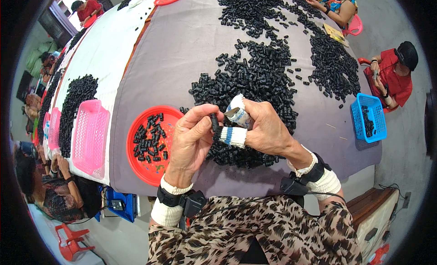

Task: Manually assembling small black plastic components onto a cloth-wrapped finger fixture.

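Observation:
Over the near side of the pile, my left hand (pixel 190 140) pinches a small black cylindrical part (pixel 214 121) between thumb and fingers. My right hand (pixel 273 128) is closed on a small knife, whose short metal blade (pixel 232 112) points at that part. White cloth covers (pixel 234 136) with blue marks wrap fingers of my right hand; its grip on the handle is partly hidden. Beneath and beyond both hands spreads a heap of similar black parts (pixel 255 83). Left of my left hand, a round red tray (pixel 132 149) holds several loose black parts.
A pink basket (pixel 91 137) stands left of the red tray, a blue basket (pixel 374 128) at the table's right edge. More black parts (pixel 334 67) lie on the grey cloth (pixel 173 51). People sit around the tables; one in red (pixel 391 73) works at the right.

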A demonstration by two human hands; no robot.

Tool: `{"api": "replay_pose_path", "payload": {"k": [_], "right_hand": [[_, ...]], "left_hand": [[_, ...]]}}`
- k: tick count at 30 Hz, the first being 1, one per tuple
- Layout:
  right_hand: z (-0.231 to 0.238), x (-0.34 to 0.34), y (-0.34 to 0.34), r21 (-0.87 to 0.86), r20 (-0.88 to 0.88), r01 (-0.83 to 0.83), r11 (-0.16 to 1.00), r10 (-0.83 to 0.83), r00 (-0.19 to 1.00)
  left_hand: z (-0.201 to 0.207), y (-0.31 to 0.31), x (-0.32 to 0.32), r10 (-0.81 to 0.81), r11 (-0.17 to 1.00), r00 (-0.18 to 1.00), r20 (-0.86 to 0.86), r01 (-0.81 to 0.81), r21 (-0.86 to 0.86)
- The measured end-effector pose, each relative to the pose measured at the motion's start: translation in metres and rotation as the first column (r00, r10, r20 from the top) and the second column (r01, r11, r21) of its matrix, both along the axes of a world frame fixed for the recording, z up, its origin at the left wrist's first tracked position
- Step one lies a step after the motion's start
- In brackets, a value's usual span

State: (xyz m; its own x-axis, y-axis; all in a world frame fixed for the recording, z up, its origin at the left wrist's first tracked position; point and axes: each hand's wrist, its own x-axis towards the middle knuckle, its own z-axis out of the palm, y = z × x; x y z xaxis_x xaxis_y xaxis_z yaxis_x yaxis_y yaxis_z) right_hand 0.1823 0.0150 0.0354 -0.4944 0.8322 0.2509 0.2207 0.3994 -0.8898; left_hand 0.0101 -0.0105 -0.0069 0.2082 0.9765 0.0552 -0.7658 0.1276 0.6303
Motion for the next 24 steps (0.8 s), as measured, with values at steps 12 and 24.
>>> {"api": "replay_pose_path", "payload": {"k": [12,24], "right_hand": [[-0.004,0.002,0.0,0.052,0.01,0.024,0.998,-0.024,1.0],[-0.027,-0.007,0.004,0.213,-0.085,0.168,0.962,-0.153,0.985]], "left_hand": [[0.001,0.005,-0.003,0.009,0.995,1.0,-0.013,-0.01,-0.098],[0.004,0.003,0.011,0.06,0.992,0.998,-0.032,-0.063,-0.113]]}}
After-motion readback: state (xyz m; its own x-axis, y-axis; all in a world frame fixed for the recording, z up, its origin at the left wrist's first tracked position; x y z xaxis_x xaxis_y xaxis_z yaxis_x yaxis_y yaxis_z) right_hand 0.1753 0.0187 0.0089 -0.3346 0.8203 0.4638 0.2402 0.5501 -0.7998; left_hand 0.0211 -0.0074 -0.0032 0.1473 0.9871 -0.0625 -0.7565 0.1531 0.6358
